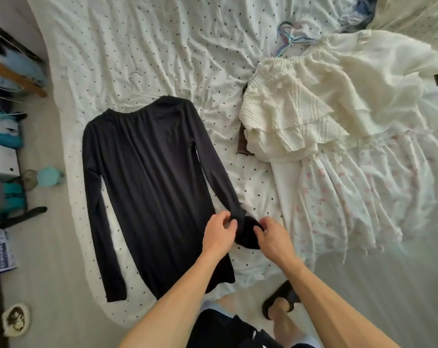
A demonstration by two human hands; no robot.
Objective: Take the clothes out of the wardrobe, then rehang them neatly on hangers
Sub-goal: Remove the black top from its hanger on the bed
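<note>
Bed: a wide bed under a crumpled white sheet with small dark dots [162, 46] fills most of the view. Its left and near edges curve against a pale floor.
Task garment: a black long-sleeved knit top [147, 184] lies flat on the left half of the bed. Its neckline points toward the far edge and its hem lies at the near edge, with one sleeve straight along the left edge.
Other sleeve: it runs down the top's right side. Its cuff end is bunched up between the two hands, close to the near edge.
Left hand: the left hand [219, 234] has its fingers [231, 223] curled, pinching the sleeve just above the cuff.
Right hand: the right hand [273, 238] grips the bunched cuff, its fingers [259, 229] narrow and bent round the cloth.
Clothes pile: on the right half of the bed a cream ruffled tiered garment [288, 114] lies over a white dress with pale pink flowers [338, 192]. A dark brown piece [243, 144] shows from under the cream one's left side.
Hangers: a cluster of thin pale blue and lilac wire hangers [290, 37] rests at the top of the pile, toward the far edge. Whether they carry any garment I cannot tell.
Storage: at the left of the view a blurred open dark rack [34, 211] holds teal and blue cloth and a white box [4, 159]. What the box contains cannot be seen.
Floor: a black slipper [280, 298] sits on the person's foot, just off the near edge.
</note>
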